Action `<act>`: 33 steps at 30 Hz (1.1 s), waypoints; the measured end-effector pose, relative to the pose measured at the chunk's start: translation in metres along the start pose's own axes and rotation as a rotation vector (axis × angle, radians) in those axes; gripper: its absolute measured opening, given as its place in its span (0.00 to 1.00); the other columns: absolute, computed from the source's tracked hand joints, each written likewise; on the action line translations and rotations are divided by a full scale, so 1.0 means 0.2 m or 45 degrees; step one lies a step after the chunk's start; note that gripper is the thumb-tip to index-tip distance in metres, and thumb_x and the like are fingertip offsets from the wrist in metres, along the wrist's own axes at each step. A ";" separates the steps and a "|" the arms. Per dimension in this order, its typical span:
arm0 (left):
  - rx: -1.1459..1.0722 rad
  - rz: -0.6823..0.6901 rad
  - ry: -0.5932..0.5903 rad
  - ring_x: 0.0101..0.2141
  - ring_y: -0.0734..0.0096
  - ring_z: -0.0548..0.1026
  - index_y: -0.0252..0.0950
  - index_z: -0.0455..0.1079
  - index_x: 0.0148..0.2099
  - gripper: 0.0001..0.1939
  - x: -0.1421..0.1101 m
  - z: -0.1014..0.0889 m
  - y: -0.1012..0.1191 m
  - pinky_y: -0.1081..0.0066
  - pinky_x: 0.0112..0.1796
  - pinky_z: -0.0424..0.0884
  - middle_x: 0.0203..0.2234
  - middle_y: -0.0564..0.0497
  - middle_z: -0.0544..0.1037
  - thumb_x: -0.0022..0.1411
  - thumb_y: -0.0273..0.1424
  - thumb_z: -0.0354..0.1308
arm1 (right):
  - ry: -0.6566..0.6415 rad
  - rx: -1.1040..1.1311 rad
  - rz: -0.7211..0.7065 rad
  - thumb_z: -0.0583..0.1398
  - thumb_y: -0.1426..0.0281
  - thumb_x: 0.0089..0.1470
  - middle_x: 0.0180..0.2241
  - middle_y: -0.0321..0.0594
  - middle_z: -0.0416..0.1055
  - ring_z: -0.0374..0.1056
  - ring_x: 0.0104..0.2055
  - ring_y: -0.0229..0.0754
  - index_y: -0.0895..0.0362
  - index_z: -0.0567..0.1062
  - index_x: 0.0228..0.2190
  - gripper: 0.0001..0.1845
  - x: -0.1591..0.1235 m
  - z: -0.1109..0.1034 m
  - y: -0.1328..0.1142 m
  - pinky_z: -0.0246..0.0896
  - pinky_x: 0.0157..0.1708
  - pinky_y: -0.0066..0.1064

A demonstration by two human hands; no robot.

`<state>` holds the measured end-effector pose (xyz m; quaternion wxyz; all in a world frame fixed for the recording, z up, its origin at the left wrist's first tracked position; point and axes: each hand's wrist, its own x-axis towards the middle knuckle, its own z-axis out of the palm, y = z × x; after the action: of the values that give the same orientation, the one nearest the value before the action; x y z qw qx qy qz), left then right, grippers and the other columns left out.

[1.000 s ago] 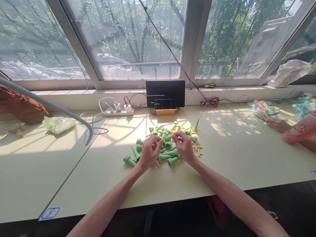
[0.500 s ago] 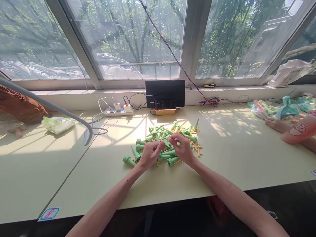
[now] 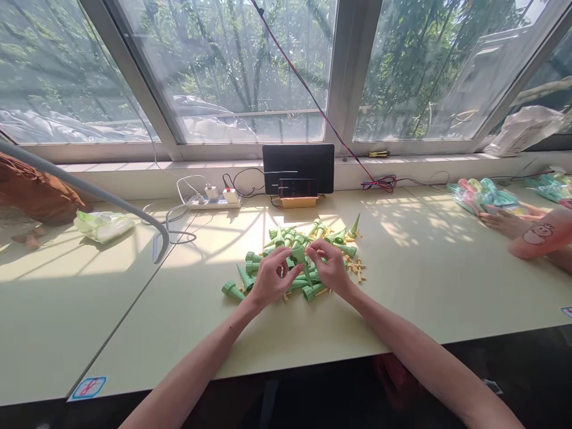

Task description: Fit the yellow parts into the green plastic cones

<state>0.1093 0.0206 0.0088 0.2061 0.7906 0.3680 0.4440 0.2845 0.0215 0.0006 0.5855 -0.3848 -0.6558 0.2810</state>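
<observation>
A heap of green cone-shaped plastic spikes (image 3: 308, 241) and small yellow pieces (image 3: 357, 269) lies on the pale table (image 3: 402, 280) in front of me. My left hand (image 3: 268, 280) and my right hand (image 3: 328, 268) meet over the near side of the heap. Between their fingertips they pinch one green spike (image 3: 300, 256), its cap up and its tip pointing down. A loose spike (image 3: 232, 290) lies to the left of my left hand.
A black tablet (image 3: 298, 167) with a phone on a stand leans at the window sill, a power strip (image 3: 214, 201) with cables to its left. A grey tube (image 3: 89, 193) crosses the left. Another person's hand (image 3: 504, 223) handles coloured packets at far right.
My hands have drawn closer together and picked one green spike out of the heap, now held upright between them. The other person's hand at far right has shifted its packets.
</observation>
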 end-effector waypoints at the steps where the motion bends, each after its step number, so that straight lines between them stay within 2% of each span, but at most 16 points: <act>1: 0.008 0.031 0.011 0.21 0.83 0.65 0.34 0.71 0.41 0.09 0.00 0.00 0.00 0.78 0.19 0.60 0.36 0.48 0.72 0.61 0.35 0.60 | -0.001 0.003 0.011 0.57 0.63 0.61 0.28 0.36 0.69 0.65 0.30 0.38 0.55 0.72 0.29 0.11 0.00 0.00 0.00 0.68 0.32 0.30; 5: 0.018 0.092 0.011 0.22 0.83 0.67 0.38 0.71 0.52 0.15 0.00 0.00 -0.01 0.79 0.20 0.65 0.42 0.46 0.74 0.64 0.32 0.58 | -0.007 0.037 0.037 0.57 0.61 0.61 0.28 0.36 0.69 0.66 0.30 0.38 0.55 0.72 0.29 0.13 0.00 0.00 0.00 0.68 0.32 0.30; 10: 0.031 0.050 0.006 0.23 0.84 0.67 0.43 0.69 0.56 0.18 0.00 0.01 -0.01 0.79 0.23 0.67 0.44 0.47 0.73 0.65 0.30 0.57 | -0.009 0.074 0.045 0.57 0.61 0.61 0.27 0.36 0.69 0.65 0.30 0.38 0.55 0.73 0.30 0.13 0.00 0.00 0.02 0.66 0.30 0.29; 13: -0.028 -0.018 0.015 0.23 0.83 0.68 0.42 0.68 0.58 0.20 0.00 0.01 0.01 0.80 0.21 0.67 0.45 0.46 0.73 0.64 0.33 0.57 | 0.038 0.090 0.095 0.57 0.59 0.61 0.27 0.36 0.68 0.65 0.29 0.38 0.55 0.72 0.30 0.13 0.00 0.00 0.03 0.66 0.28 0.28; 15: -0.080 -0.093 0.052 0.24 0.80 0.70 0.38 0.72 0.51 0.14 0.01 0.00 0.02 0.79 0.21 0.67 0.41 0.46 0.74 0.64 0.36 0.57 | 0.094 0.087 0.122 0.57 0.58 0.61 0.26 0.36 0.67 0.65 0.29 0.38 0.55 0.71 0.30 0.14 0.00 0.00 0.04 0.65 0.27 0.28; 16: -0.105 -0.133 0.070 0.24 0.78 0.70 0.35 0.75 0.43 0.12 0.01 0.00 0.03 0.78 0.21 0.67 0.36 0.47 0.75 0.65 0.38 0.56 | 0.124 0.080 0.124 0.57 0.58 0.61 0.25 0.36 0.67 0.65 0.29 0.38 0.55 0.71 0.30 0.14 0.00 0.00 0.04 0.65 0.27 0.28; 18: -0.172 -0.221 0.070 0.20 0.77 0.68 0.33 0.73 0.26 0.22 0.02 -0.01 0.03 0.76 0.21 0.66 0.22 0.50 0.73 0.67 0.42 0.52 | 0.159 0.056 0.102 0.57 0.58 0.61 0.25 0.36 0.66 0.64 0.29 0.38 0.55 0.70 0.30 0.14 0.00 -0.01 0.04 0.66 0.27 0.28; 20: -0.280 -0.325 0.007 0.15 0.78 0.64 0.34 0.68 0.18 0.31 0.02 -0.01 0.03 0.75 0.20 0.64 0.11 0.53 0.66 0.69 0.45 0.47 | 0.146 0.022 0.047 0.57 0.59 0.61 0.26 0.36 0.66 0.64 0.29 0.38 0.55 0.70 0.29 0.13 0.00 -0.01 0.03 0.67 0.29 0.29; 24: -0.463 -0.476 -0.162 0.10 0.79 0.60 0.34 0.71 0.18 0.37 0.02 -0.01 0.03 0.75 0.15 0.58 0.06 0.54 0.62 0.69 0.51 0.39 | 0.028 -0.047 -0.088 0.56 0.62 0.62 0.28 0.36 0.68 0.64 0.31 0.38 0.54 0.71 0.29 0.12 -0.01 0.00 -0.01 0.67 0.31 0.30; 30: -0.493 -0.451 -0.227 0.10 0.80 0.57 0.34 0.68 0.17 0.36 0.02 -0.02 0.03 0.76 0.13 0.54 0.07 0.54 0.63 0.67 0.53 0.42 | -0.020 -0.092 -0.124 0.56 0.63 0.62 0.29 0.38 0.71 0.66 0.32 0.39 0.54 0.71 0.29 0.11 -0.02 0.01 -0.03 0.67 0.31 0.31; 33: -0.441 -0.403 -0.229 0.12 0.79 0.58 0.35 0.62 0.14 0.36 0.02 -0.03 0.03 0.76 0.15 0.57 0.07 0.54 0.61 0.68 0.51 0.43 | -0.028 -0.082 -0.120 0.56 0.63 0.62 0.30 0.38 0.71 0.66 0.32 0.39 0.54 0.71 0.29 0.11 -0.01 0.00 -0.03 0.67 0.32 0.30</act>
<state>0.1084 0.0193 0.0177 0.4373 0.7122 0.3860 0.3905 0.2826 0.0164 0.0046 0.5783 -0.3691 -0.6882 0.2360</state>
